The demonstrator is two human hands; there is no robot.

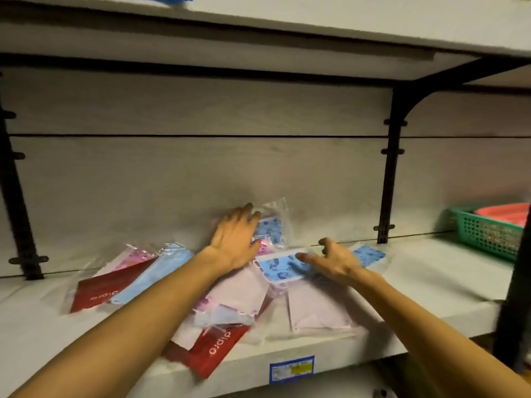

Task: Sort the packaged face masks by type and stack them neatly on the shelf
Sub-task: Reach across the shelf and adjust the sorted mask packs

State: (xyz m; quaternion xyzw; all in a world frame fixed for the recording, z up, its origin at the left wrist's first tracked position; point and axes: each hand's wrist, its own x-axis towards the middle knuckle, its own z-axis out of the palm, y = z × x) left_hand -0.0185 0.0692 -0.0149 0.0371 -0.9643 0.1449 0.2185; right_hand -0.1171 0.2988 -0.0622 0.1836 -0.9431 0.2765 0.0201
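Far right on the shelf (431, 271): green mesh basket (488, 234) holding a red tray-like thing (505, 214), partly cut off by a dark upright post (517, 268) in the near right foreground; anything else inside the basket too blurred to tell.

Spread across the middle of the pale shelf: a loose, overlapping scatter of packaged face masks in clear wrappers. At left, a red pack with white lettering (97, 291), a pink patterned pack (135, 255) just behind it, and a plain light blue pack (155, 271) leaning across both. In the centre, a pale pink pack (244, 285) partly under the left forearm, with a small bluish pack (227, 314) and a second red pack (215, 351) nearer, the red one jutting over the shelf's near edge. To the right, another pale pink pack (319, 311) lying flat. Further back, a blue printed pack (273, 228) tilted up against the back panel (201, 173), a second blue printed pack (281, 267) lying flat in front of it, and a third (370, 254) peeking out beyond the right hand.

Overhead, an upper shelf board (287, 24); black metal brackets (390, 168) on the back panel at left and right. Blue and yellow price label (291, 369) on the shelf's near edge.

Left hand (235, 239): fingers straight and loosely spread, palm down, resting against the tilted blue printed pack at the back. Right hand (333, 259): fingers relaxed and slightly curled, gripping nothing, fingertips touching the flat blue printed pack.
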